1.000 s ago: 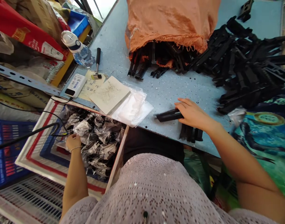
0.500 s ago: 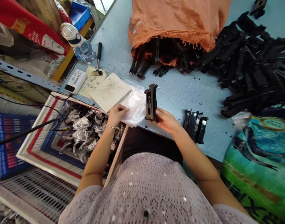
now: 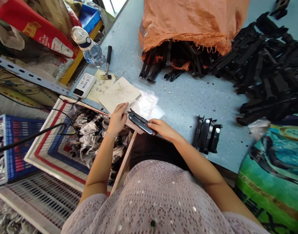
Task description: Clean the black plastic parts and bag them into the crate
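Right hand [image 3: 162, 128] held 1 black plastic part [image 3: 139, 121] in its fingers, long axis running 10 to 4 o'clock, narrow end toward 10. Left hand [image 3: 117, 119] held nothing, fingers loosely curled, tips at the lower edge of a beige card [image 3: 119, 94]. Both hands were over the near desk [image 3: 187, 97] edge. Black stack [image 3: 207, 135] stood at 3 o'clock, count unclear. Orange sack [image 3: 192, 26] at 12. White power bank [image 3: 84, 85] at 10, print too small to read.

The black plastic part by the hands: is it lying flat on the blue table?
No, the black plastic part is gripped in the right hand, with its far end beside the left hand.
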### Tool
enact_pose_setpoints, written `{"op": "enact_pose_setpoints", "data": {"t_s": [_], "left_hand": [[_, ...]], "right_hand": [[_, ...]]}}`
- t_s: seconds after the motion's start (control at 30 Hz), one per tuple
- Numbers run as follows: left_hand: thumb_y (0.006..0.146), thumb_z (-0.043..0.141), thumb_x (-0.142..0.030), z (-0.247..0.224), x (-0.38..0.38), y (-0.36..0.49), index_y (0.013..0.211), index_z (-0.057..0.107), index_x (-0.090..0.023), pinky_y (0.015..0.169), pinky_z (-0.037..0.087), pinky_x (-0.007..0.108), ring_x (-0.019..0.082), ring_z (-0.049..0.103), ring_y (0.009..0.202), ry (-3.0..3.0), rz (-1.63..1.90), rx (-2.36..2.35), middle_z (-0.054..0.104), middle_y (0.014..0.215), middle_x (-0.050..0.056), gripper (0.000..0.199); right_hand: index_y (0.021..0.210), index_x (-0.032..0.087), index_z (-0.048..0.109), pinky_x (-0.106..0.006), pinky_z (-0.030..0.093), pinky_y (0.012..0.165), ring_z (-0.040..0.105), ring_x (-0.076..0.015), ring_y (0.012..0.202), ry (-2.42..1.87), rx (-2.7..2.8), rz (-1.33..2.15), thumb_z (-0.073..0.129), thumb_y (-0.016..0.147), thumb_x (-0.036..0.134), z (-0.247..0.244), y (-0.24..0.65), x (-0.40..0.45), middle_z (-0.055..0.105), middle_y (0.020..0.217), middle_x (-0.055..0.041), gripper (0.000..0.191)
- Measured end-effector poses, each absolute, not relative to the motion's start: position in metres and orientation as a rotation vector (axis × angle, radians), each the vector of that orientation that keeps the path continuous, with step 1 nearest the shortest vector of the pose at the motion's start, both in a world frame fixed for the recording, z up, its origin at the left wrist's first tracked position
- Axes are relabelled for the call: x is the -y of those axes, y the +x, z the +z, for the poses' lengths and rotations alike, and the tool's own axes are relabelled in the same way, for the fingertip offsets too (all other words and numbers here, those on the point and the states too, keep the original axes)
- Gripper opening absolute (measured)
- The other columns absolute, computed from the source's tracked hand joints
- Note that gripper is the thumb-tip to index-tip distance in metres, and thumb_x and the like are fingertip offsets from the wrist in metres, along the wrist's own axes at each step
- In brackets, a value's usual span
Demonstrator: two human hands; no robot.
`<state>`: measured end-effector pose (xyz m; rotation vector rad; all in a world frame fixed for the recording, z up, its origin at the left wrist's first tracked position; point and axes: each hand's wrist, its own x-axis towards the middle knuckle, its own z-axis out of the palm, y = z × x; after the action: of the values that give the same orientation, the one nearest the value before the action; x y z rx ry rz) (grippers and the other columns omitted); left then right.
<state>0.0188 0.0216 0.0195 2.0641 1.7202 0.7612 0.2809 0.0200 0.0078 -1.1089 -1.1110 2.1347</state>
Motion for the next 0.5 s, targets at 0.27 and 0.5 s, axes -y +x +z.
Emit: {"op": "enact_pose_setpoints", "data": {"t_s": [0.27,0.5], "left_hand": [[0.098,0.038,-0.005,0.022,0.042,0.077,0.162,0.029,-0.026,0.116,0.049,0.036,0.022,0.055,0.139,2.461,0.919,-1.24,0.053,0.152,0.014,0.068],[0.093,0.065,-0.022,0.038,0.061,0.101,0.147,0.053,-0.022,0.1,0.061,0.038,0.025,0.069,0.116,2.355,0.996,-1.286,0.065,0.127,0.015,0.055]], "right_hand": [[0.115,0.019,0.065,-0.025,0.054,0.057,0.065,-0.0162,0.075,-1.157,0.549,2.102,0.068,0.085,0.031,0.001,0.255,-0.014,0.073,0.093,-0.0061,0.033],[0.137,0.026,0.063,-0.048,0.037,0.121,0.055,-0.0262,0.136,-1.143,1.277,1.711,0.063,0.093,0.04,0.032,0.274,0.024,0.063,0.144,-0.0058,0.046]]}}
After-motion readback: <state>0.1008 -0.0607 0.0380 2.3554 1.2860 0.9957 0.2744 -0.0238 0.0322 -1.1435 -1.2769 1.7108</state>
